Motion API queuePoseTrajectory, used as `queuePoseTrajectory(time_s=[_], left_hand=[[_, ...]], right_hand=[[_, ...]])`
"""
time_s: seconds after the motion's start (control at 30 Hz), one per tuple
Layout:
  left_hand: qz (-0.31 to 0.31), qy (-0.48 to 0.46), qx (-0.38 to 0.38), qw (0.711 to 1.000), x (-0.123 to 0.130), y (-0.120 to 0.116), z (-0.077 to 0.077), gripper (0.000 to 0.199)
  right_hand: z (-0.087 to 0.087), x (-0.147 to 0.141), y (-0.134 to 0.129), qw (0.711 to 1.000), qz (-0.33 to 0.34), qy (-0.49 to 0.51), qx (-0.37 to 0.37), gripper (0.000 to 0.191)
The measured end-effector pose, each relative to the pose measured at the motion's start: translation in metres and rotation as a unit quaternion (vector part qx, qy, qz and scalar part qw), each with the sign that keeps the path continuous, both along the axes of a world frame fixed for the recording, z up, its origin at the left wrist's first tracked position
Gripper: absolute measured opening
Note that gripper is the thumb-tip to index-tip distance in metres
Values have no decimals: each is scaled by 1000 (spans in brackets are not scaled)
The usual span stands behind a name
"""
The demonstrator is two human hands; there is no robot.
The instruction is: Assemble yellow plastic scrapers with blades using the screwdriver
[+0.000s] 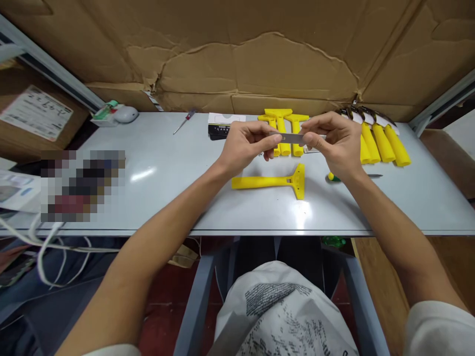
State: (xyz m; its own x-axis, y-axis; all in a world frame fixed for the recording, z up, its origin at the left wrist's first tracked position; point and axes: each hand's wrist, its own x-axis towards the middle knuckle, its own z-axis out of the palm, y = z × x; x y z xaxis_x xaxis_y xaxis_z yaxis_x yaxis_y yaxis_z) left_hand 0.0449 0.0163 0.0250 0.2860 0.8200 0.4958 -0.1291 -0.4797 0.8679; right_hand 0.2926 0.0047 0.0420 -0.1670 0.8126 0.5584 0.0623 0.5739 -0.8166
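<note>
A thin flat grey metal blade [294, 139] is stretched between my two hands above the table. My left hand [247, 144] pinches its left end between thumb and fingers. At the other end, my right hand [339, 141] grips it with thumb and fingertips. Below them a yellow scraper handle [263, 182] lies flat, its wide head to the right. Behind the blade are several more yellow scraper handles [284, 121], partly covered by my hands. Under my right wrist lies a screwdriver [333, 177] with a yellow-and-green grip, its middle hidden.
Several yellow-handled scrapers with dark heads [382, 141] lie at the right. A black-and-white box [225, 123] and a small screwdriver [184, 121] rest toward the back. Cardboard [230, 59] walls the far edge. White cables [48, 247] hang at the left.
</note>
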Motion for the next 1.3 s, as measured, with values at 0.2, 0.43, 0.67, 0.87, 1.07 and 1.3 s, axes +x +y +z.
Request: queuePoseTrajectory(time_s=[0.2,0.43,0.67,0.87,1.07,1.3], left_hand=[[36,-53,-15,998,3,-7,6,56],[54,-74,-3,996,2,-6,6,61],[94,-84,32,992,7,-5,3,61],[82,-73,55,993,8,-6,4,54],[70,-27,42,996,3,-3,5,57],[81,-31,44,995,2,-4,5,55]], right_hand=[[1,-1,-4,999,12,24,-30,61],[2,-2,-4,998,41,53,-20,52],[-4,0,2,998,35,43,-36,43],[-8,-1,4,995,73,9,-66,34],[-8,-3,-1,996,32,-76,-16,39],[-8,-6,-4,999,9,-31,21,39]])
